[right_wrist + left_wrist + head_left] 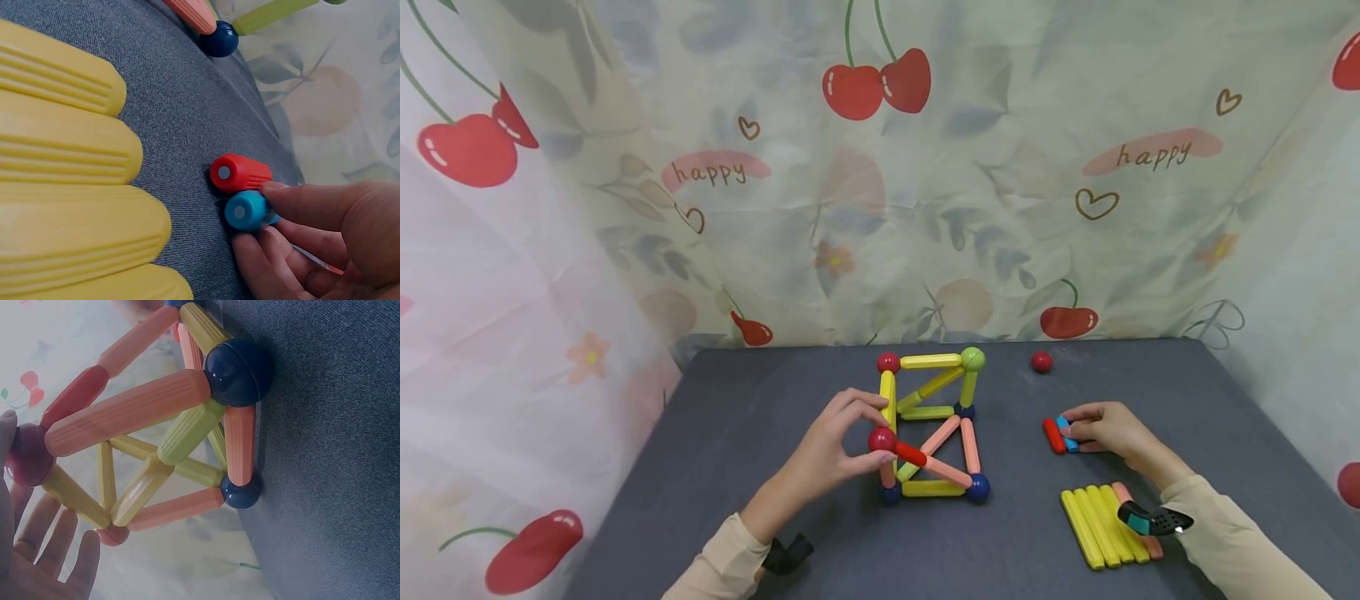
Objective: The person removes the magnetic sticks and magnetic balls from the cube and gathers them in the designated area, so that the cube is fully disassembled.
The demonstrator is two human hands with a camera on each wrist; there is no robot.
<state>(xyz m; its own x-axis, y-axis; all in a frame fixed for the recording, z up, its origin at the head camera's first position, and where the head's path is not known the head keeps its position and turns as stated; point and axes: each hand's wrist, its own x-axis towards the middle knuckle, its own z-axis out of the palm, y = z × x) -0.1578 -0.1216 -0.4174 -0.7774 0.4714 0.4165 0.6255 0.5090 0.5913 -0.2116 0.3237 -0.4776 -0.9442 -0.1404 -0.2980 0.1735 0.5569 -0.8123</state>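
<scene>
A frame of magnetic sticks and balls, with yellow, green and pink sticks [932,488] and dark blue balls [978,487], stands mid-table. At its near upper corner my left hand [831,450] pinches a red ball [882,439] between thumb and fingers. From that ball a short red stick [911,453] runs into a pink stick [948,472]; in the left wrist view another pink stick [131,412] joins it. To the right, my right hand [1108,429] pinches a short blue stick [245,210]. A short red stick [240,172] lies beside it on the table.
Several long yellow sticks [1093,525] lie side by side at the near right, with pink ones [1152,546] at the row's right side, partly under the right wrist strap. A loose red ball [1041,362] sits near the back edge. Printed cloth [880,208] hangs behind the dark table [760,400].
</scene>
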